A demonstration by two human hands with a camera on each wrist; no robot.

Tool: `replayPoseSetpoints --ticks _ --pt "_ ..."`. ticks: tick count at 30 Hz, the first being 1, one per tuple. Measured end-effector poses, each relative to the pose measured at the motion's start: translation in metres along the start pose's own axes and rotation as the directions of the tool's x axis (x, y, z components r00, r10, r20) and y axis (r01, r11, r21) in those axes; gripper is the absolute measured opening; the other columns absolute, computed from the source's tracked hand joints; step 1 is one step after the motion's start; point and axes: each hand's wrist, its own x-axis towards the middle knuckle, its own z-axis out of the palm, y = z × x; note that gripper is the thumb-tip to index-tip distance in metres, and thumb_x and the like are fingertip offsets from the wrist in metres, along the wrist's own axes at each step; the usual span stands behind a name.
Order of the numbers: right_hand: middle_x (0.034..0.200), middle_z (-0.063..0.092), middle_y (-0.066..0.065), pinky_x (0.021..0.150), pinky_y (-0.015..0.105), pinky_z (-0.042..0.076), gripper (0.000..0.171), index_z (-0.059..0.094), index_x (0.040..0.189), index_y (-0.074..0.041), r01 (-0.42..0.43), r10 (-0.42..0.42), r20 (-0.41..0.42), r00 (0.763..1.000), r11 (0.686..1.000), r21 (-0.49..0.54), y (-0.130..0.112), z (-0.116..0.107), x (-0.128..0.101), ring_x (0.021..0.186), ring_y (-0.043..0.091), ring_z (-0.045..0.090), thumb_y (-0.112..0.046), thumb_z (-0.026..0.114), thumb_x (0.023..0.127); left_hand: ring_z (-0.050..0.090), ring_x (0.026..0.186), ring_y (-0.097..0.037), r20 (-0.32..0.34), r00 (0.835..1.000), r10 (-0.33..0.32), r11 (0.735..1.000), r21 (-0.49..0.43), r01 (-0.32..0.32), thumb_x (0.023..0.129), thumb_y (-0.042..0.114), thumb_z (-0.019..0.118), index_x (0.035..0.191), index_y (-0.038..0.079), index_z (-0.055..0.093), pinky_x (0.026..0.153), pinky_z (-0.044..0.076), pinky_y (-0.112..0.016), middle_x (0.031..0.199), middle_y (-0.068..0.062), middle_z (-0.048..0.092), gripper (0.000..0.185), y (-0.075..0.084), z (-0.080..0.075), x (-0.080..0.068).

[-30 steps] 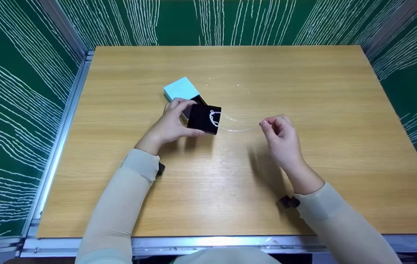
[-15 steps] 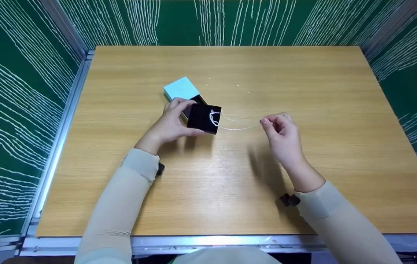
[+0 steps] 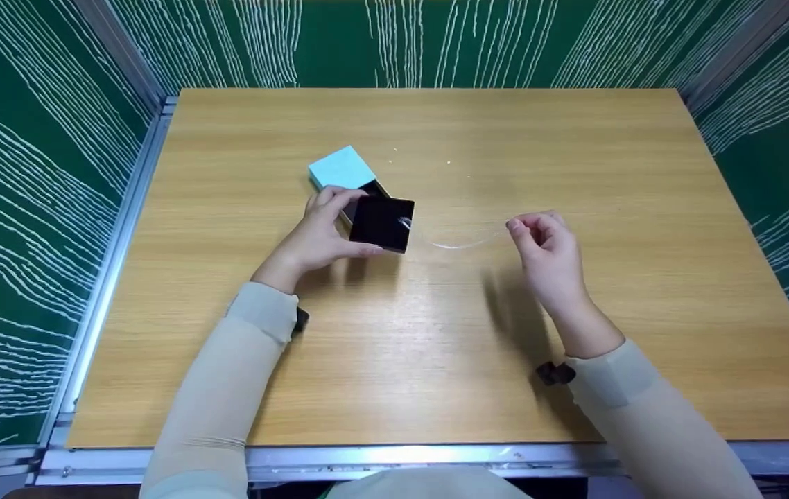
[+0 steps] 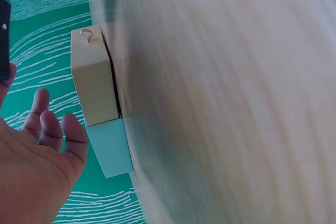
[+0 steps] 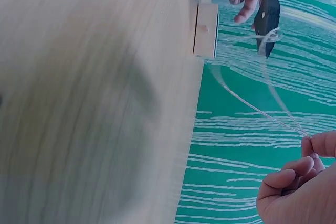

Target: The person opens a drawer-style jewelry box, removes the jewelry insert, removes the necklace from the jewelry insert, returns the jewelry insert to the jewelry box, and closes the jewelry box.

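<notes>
While gripping the black pad (image 3: 382,223) by its left edge, left hand (image 3: 316,235) curled round it, thumb under, fingers over the top; held tilted just right of the pale blue box (image 3: 340,168), probably to keep the pad steady against the pull; box resting on the wooden table (image 3: 436,360), its open half hidden behind the pad. Right of the pad, right hand (image 3: 550,256) pinching the thin silvery chain (image 3: 460,243) between thumb and fingertips, other fingers loosely curled; chain sagging in a shallow arc from pad's right edge to the pinch, clear of the table, seemingly drawn sideways so it comes away untangled; small loop still at pad (image 5: 269,36).
</notes>
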Motion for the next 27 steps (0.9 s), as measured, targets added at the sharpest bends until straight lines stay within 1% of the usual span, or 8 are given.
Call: replayPoseSetpoints --ticks 7,11,16,21,27 --pt "0.104 0.055 -0.002 0.077 0.017 0.045 0.03 0.075 0.122 0.008 -0.053 0.054 0.004 0.999 0.994 -0.098 0.015 -0.012 0.013 0.094 0.011 0.052 -0.021 0.067 0.115 0.027 0.163 -0.027 0.013 1.0 -0.001 1.0 -0.005 0.001 0.078 0.056 0.103 0.165 0.032 0.053 0.137 0.032 -0.058 0.166 0.003 0.043 0.103 0.0 -0.001 -0.001" --pt "0.105 0.056 -0.001 0.078 0.017 0.045 0.029 0.076 0.121 0.007 -0.067 0.067 -0.004 0.998 0.99 -0.121 0.023 -0.016 0.018 0.095 0.011 0.052 -0.02 0.068 0.114 0.027 0.162 -0.027 0.007 1.0 0.004 1.0 -0.003 -0.004 0.078 0.054 0.104 0.165 0.032 0.054 0.137 0.032 -0.059 0.166 0.002 0.044 0.102 0.0 -0.001 -0.002" --pt "0.1 0.057 -0.002 0.077 0.018 0.045 0.028 0.078 0.117 0.008 -0.071 0.071 -0.007 0.997 0.987 -0.147 0.03 -0.019 0.02 0.092 0.01 0.053 -0.018 0.07 0.112 0.028 0.162 -0.028 0.003 1.0 0.005 1.0 -0.006 -0.005 0.079 0.052 0.104 0.164 0.03 0.055 0.137 0.032 -0.059 0.166 0.001 0.044 0.101 0.0 -0.002 -0.002" --pt "0.099 0.058 -0.002 0.077 0.019 0.045 0.031 0.08 0.118 0.008 -0.097 0.104 0.03 0.994 0.98 -0.175 0.032 -0.022 0.02 0.093 0.012 0.053 -0.021 0.07 0.112 0.027 0.163 -0.029 0.005 1.0 -0.007 1.0 0.003 0.007 0.079 0.052 0.103 0.167 0.029 0.052 0.136 0.033 -0.059 0.168 0.0 0.042 0.104 -0.001 -0.002 -0.003" --pt "0.106 0.062 -0.001 0.081 0.02 0.047 0.036 0.079 0.125 0.008 -0.146 0.165 0.086 0.983 0.97 -0.193 0.04 -0.025 0.024 0.1 0.014 0.054 -0.025 0.07 0.112 0.026 0.164 -0.028 0.007 1.0 -0.017 1.0 -0.004 0.017 0.08 0.053 0.103 0.168 0.029 0.051 0.137 0.033 -0.059 0.171 -0.001 0.04 0.105 -0.002 -0.002 -0.002"
